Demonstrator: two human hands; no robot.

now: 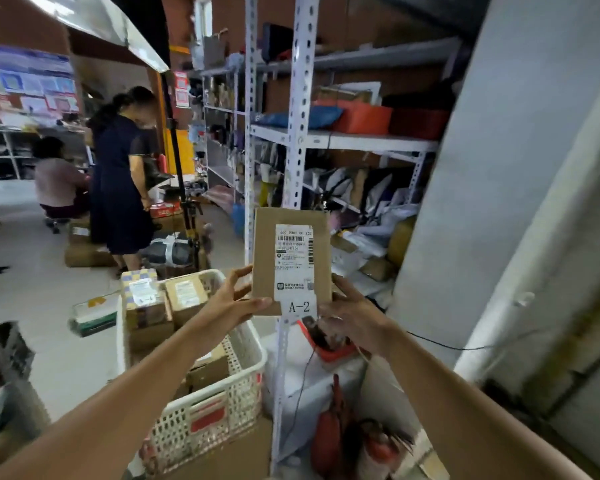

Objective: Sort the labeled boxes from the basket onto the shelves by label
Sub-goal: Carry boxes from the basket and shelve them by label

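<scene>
I hold a flat brown cardboard box (267,247) upright in front of me, its white shipping label and an "A-2" tag facing me. My left hand (234,303) grips its lower left corner, and my right hand (349,317) supports its lower right edge. Below my left arm stands a white perforated basket (222,407) with several more labeled cardboard boxes (184,296) in it. The grey metal shelves (343,140) rise just behind the held box, loaded with bags and parcels.
A perforated shelf post (300,98) stands right behind the box. A grey wall panel (482,202) is at the right. A red tray (329,351) and red items sit low by the post. Two people and parcels occupy the floor at the left.
</scene>
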